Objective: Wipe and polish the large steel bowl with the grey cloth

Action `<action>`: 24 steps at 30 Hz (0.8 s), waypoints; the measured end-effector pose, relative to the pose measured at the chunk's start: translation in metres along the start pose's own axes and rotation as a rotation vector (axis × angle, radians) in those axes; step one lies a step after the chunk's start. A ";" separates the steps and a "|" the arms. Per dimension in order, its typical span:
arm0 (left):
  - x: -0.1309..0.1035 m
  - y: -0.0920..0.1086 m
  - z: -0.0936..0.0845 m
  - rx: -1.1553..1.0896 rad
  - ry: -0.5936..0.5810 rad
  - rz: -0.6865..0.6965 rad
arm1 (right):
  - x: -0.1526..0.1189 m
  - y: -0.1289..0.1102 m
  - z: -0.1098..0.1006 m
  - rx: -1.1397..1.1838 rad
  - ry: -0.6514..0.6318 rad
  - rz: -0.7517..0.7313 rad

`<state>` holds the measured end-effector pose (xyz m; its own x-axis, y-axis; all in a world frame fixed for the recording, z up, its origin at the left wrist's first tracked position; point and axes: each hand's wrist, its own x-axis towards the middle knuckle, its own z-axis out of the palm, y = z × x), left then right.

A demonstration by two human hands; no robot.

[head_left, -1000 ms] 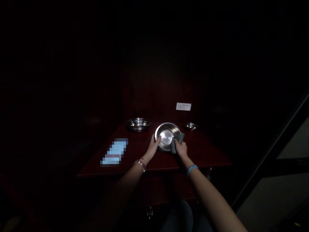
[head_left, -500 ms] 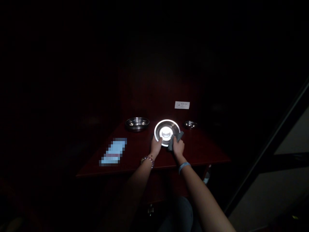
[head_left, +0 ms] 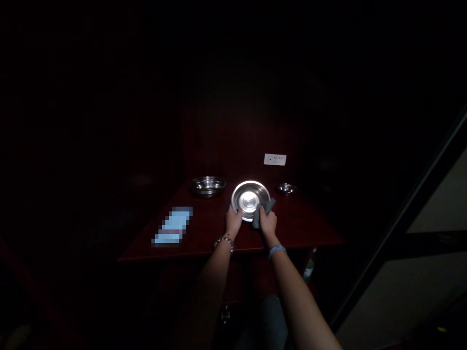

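Observation:
Over the dark red table (head_left: pixel 204 231), a shiny metal bowl (head_left: pixel 249 200) is tilted so its inside faces me. My left hand (head_left: pixel 233 221) grips its lower left rim, thumb on the inner side. My right hand (head_left: pixel 268 222) is closed on a grey cloth (head_left: pixel 257 216) pressed against the bowl's lower right rim. At the back left of the table stand stacked metal bowls (head_left: pixel 207 186). A smaller metal bowl (head_left: pixel 286 189) sits at the back right.
A pixelated light blue, flat object (head_left: pixel 173 226) lies on the table's left side. A white socket plate (head_left: pixel 275 159) is on the back wall. Below the table's right part is a bottle (head_left: pixel 309 271). A dark frame (head_left: pixel 394 218) slants at the right.
The bowl and both hands have shifted slightly left, and the bowl's bright reflection has changed. More of the bottle under the table shows.

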<state>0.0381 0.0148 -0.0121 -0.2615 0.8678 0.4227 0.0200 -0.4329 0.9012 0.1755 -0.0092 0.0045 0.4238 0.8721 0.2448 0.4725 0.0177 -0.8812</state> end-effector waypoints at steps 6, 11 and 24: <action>0.007 -0.005 0.003 -0.073 0.000 -0.021 | -0.001 0.000 -0.003 0.041 0.009 0.007; 0.008 -0.005 0.003 -0.078 -0.034 -0.046 | -0.001 0.000 -0.003 0.057 0.031 0.006; 0.007 -0.005 0.003 -0.060 -0.049 -0.003 | 0.001 0.002 -0.003 0.039 0.028 0.018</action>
<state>0.0396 0.0237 -0.0134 -0.2142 0.8792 0.4256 -0.0385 -0.4430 0.8957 0.1789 -0.0096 0.0039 0.4535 0.8585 0.2396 0.4345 0.0217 -0.9004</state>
